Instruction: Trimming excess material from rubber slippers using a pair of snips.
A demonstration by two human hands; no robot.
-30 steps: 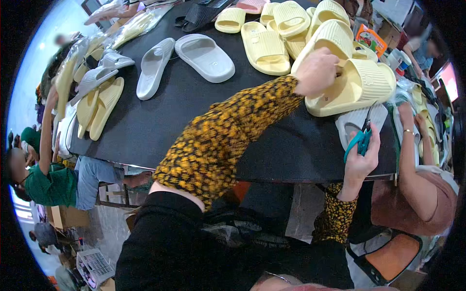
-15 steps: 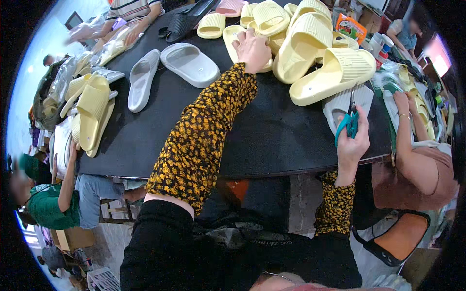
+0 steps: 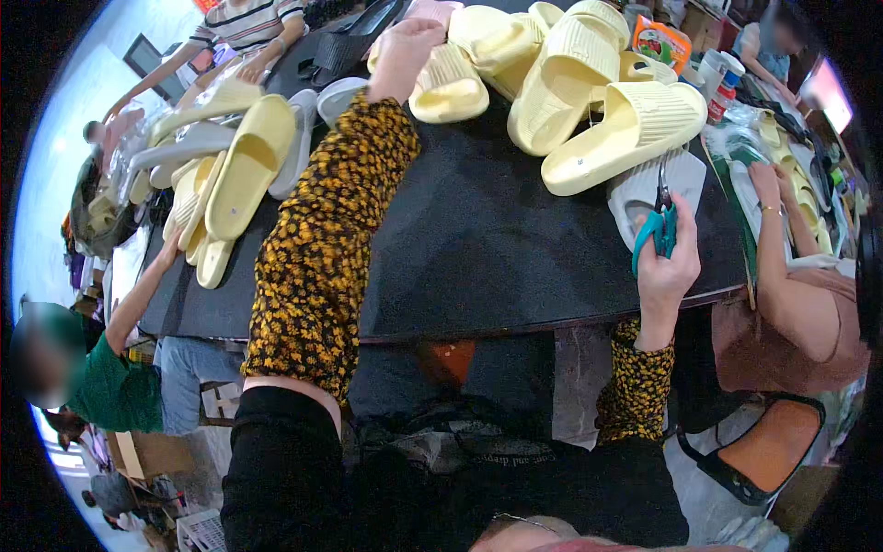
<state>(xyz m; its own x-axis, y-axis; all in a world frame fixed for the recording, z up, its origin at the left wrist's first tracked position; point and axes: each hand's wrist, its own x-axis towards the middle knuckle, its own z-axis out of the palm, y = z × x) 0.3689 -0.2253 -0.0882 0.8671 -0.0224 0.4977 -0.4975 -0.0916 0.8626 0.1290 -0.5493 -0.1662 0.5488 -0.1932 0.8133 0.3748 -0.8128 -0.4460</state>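
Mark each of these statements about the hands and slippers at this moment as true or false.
1. The right hand holds teal scissors. True.
2. The left hand rests in the lap. False: it reaches far across the table to a yellow slipper.
3. The table is white. False: it is black.
4. A grey slipper lies beside the scissors. True.

Pale yellow ribbed foam slides [image 3: 607, 138] heaped at upper centre, grey foam slide [image 3: 644, 189] beside them, teal-handled scissors [image 3: 655, 230] at right, matte black tabletop [image 3: 478, 248], black sleeve [image 3: 322, 248] at centre — orange-yellow floral print, orange chair seat [image 3: 763, 451] lower right.
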